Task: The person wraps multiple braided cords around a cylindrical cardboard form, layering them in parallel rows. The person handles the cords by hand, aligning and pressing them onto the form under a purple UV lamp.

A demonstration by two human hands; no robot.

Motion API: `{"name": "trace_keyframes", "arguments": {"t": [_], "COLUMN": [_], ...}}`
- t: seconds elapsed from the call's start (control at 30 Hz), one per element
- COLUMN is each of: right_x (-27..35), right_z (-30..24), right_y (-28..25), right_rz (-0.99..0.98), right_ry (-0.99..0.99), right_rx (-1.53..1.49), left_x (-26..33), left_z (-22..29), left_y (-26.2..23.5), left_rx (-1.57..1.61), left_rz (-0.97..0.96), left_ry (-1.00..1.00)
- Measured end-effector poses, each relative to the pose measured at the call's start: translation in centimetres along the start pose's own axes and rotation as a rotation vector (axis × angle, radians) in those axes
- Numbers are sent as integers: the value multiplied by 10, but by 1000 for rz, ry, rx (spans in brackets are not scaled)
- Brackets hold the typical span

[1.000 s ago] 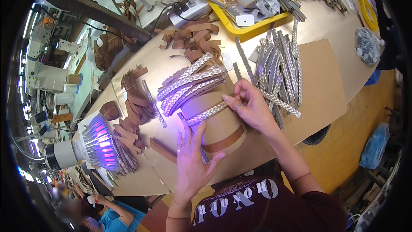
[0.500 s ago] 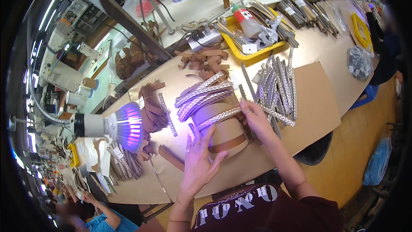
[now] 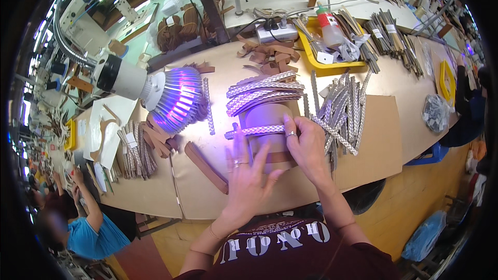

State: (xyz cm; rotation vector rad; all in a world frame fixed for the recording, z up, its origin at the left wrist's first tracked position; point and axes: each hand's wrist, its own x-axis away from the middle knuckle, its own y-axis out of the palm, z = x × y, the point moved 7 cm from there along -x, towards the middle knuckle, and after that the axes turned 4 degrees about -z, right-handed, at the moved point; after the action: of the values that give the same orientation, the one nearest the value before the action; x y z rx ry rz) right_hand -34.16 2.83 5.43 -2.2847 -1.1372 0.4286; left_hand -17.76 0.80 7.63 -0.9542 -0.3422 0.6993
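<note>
A silver-white braided strap (image 3: 267,130) lies across the top of a tan cylinder (image 3: 267,116). My right hand (image 3: 307,148) pinches it near the cylinder's right side. My left hand (image 3: 246,179) is open over the left side, its fingers spread and their tips close to the strap's left end. Whether they press on it I cannot tell. Behind this strap, several more braided straps (image 3: 264,93) are heaped across the far part of the cylinder. A brown strip (image 3: 279,158) crosses its near end. To the right lies a pile of loose braided straps (image 3: 345,111).
A lamp with a ribbed, purple-lit head (image 3: 179,98) juts in from the left. Brown strips (image 3: 275,57) and a power strip (image 3: 277,32) lie beyond the cylinder. A yellow tray (image 3: 337,67) holds a bottle (image 3: 330,28). A person in blue (image 3: 96,233) works at lower left.
The whole view has shifted and turned. The braided strap, slanted before, now runs nearly level in the picture. My right hand stays at the strap; my left fingers remain spread by its left end.
</note>
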Motion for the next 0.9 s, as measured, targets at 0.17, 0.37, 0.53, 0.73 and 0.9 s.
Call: {"name": "trace_keyframes", "arguments": {"t": [0.17,0.37,0.53,0.73,0.9], "right_x": [-2,-4,-7,-11,-5], "right_z": [12,13,17,43,49], "right_y": [4,6,7,1,-1], "right_rz": [-135,-159,-218,-337,-393], "right_ry": [65,0,-20,188,173], "right_rx": [-26,-45,-99,-424,-534], "left_x": [-14,-19,-22,-27,-29], "left_z": [10,11,14,20,23], "left_y": [18,19,20,13,17], "left_rx": [-36,-183,-203,-284,-313], "left_rz": [-27,-56,-90,-126,-112], "left_ry": [81,76,62,63,57]}}
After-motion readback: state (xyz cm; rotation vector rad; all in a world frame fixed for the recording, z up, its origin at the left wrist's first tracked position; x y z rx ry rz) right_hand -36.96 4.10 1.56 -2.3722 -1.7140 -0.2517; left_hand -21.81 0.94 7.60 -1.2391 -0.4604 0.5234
